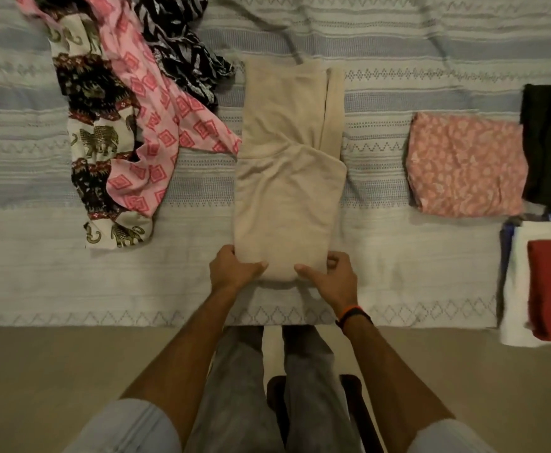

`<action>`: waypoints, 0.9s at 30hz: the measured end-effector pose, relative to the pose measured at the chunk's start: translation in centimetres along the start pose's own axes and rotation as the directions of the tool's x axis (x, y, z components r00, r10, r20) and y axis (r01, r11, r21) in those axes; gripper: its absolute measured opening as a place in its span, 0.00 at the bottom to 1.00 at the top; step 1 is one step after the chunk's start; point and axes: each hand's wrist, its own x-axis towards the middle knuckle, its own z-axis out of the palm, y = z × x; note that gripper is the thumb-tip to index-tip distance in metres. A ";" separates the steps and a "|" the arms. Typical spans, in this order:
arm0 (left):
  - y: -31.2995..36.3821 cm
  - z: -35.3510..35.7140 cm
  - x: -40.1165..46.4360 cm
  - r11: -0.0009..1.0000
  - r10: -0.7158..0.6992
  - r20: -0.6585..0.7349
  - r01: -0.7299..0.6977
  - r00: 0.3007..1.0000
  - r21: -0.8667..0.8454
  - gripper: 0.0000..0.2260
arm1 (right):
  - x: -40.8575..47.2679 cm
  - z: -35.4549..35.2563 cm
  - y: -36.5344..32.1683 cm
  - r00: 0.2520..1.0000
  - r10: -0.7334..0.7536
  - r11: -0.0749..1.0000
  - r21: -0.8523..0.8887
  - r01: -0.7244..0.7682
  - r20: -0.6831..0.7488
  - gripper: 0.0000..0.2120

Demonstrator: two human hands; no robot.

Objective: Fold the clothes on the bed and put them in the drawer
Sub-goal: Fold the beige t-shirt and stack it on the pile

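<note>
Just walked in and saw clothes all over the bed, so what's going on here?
A person is folding laundry at the bed. Both hands, left hand and right hand, grip the near end of a beige garment, already folded into a long strip. Unfolded printed clothes lie in a heap to the left. Folded pieces, a pink one among them, sit to the right. No drawer is in view.

Bare bedspread (375, 178) is being left passable between the beige garment (284, 178) and the folded pink piece (467, 165); the left side is being crowded by unfolded clothes (130, 125).
</note>
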 end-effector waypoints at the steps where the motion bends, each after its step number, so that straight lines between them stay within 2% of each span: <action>1: -0.3 0.1 0.0 1.000 0.008 0.029 -0.008 1.000 0.011 0.30 | 0.1 -0.3 0.4 0.999 0.022 1.000 -0.006 -0.022 0.029 0.30; 6: -1.6 -0.3 1.0 1.000 0.013 0.075 -0.014 0.997 0.005 0.23 | 2.0 -2.3 0.8 0.982 0.026 0.999 -0.024 -0.022 0.185 0.23; 8: -1.9 -0.3 1.4 1.000 -0.001 0.080 -0.001 0.997 0.024 0.23 | 2.6 -2.9 0.7 0.989 0.017 0.995 -0.099 -0.002 0.144 0.23; 11: -2.1 0.2 1.5 0.999 -0.026 0.095 0.023 0.995 0.029 0.25 | 2.9 -2.8 0.5 0.998 0.053 0.988 -0.144 -0.049 0.023 0.20; 13: -2.2 0.6 1.4 0.999 -0.027 0.101 0.030 0.995 -0.023 0.26 | 2.4 -2.0 0.5 0.996 0.086 0.990 -0.114 -0.088 -0.023 0.22; 15: -2.3 0.9 1.3 0.991 -0.033 0.117 0.048 0.993 -0.128 0.29 | 2.2 -1.4 0.5 0.992 0.126 0.992 -0.005 -0.126 -0.025 0.28; 17: -2.5 1.1 1.2 0.971 -0.070 0.126 0.096 0.990 -0.219 0.27 | 2.2 -1.3 0.4 0.984 0.165 0.980 0.104 -0.171 0.063 0.29; 21: -2.0 0.3 -0.6 0.903 -0.137 0.190 0.201 0.972 -0.379 0.11 | 1.0 -2.7 -0.9 0.955 0.221 0.944 0.203 -0.261 0.200 0.19; 23: -1.6 -0.8 -2.1 0.880 -0.148 0.240 0.238 0.959 -0.410 0.09 | -0.4 -3.9 -1.8 0.948 0.229 0.946 0.181 -0.270 0.221 0.14; 27: -1.4 -2.8 -5.9 0.897 -0.181 0.307 0.285 0.934 -0.338 0.11 | -4.0 -6.0 -2.2 0.922 0.275 0.937 0.136 -0.320 0.272 0.16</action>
